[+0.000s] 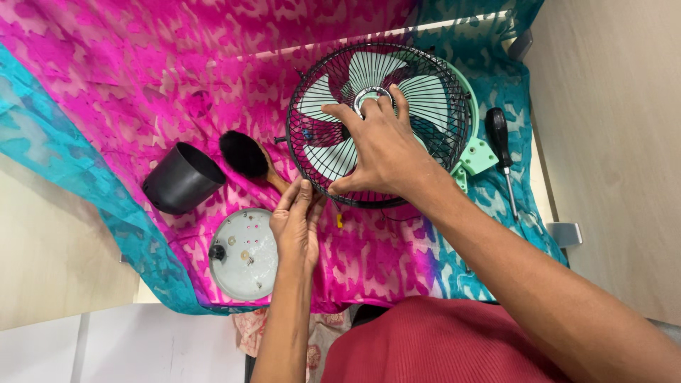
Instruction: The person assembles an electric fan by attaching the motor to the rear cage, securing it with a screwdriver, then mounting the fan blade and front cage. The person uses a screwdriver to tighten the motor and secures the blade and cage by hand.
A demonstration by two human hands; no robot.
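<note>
So from my feed, nearest to me is the left hand [296, 223], fingers together and flat, holding nothing, just below the fan [379, 124] on the near side. Left of it sits a round pale dish [245, 255] with small bits in it. The right hand [379, 152] is spread over the fan's black wire grille, fingertips at the centre cap. Left of the fan: a brush [245, 156] and a black cup [182, 179]. Right of it, a screwdriver [500, 145], all on pink-and-teal cloth [142, 64].

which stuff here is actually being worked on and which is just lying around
In use: fan, with the right hand spread on its black grille; left hand at the grille's lower edge.

Lying about: screwdriver, brush, black cup, round white disc.
</note>
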